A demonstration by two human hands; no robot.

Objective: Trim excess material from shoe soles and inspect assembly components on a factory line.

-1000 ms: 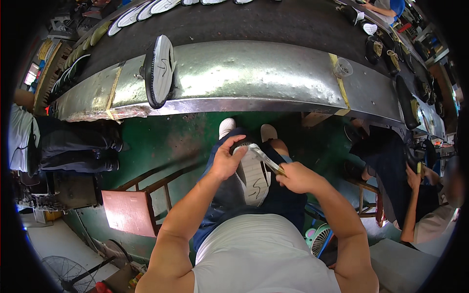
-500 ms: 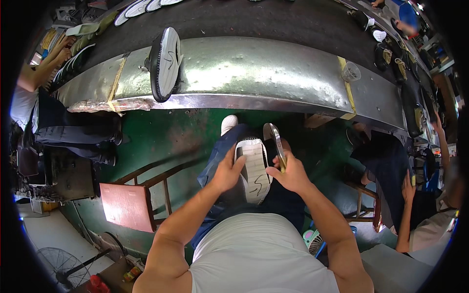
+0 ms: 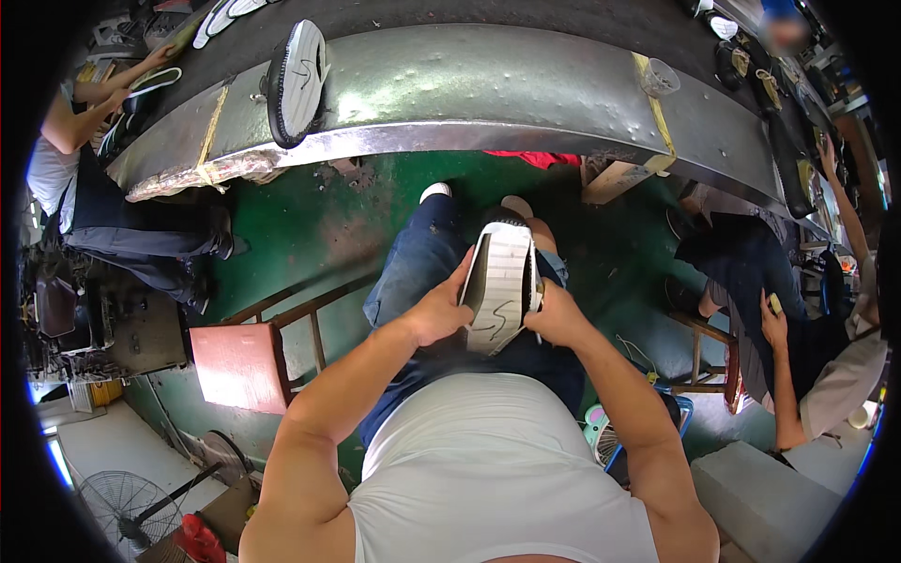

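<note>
A shoe (image 3: pixel 507 272) rests over my lap with its white sole facing up and a dark line drawn on it. My left hand (image 3: pixel 441 312) grips its left side, thumb near the sole's edge. On the opposite side my right hand (image 3: pixel 558 317) is closed at the shoe's edge, its fingers partly hidden behind the shoe. The metal tool seen earlier cannot be made out now. Another shoe (image 3: pixel 298 84), black with a white sole, leans on its side on the metal bench edge ahead.
The dark conveyor belt (image 3: pixel 507 13) runs behind the metal edge (image 3: pixel 450 75), which bears a clear plastic cup (image 3: pixel 660 79). A stool (image 3: pixel 240 368) stands left. Co-workers sit at both sides, one hand (image 3: pixel 775 324) holding a small yellowish piece. A fan (image 3: pixel 127 507) stands lower left.
My right hand, which held a metal tool with a rounded head beside the shoe, has moved onto the shoe's right edge. The shoe has tilted slightly, and my view has shifted.
</note>
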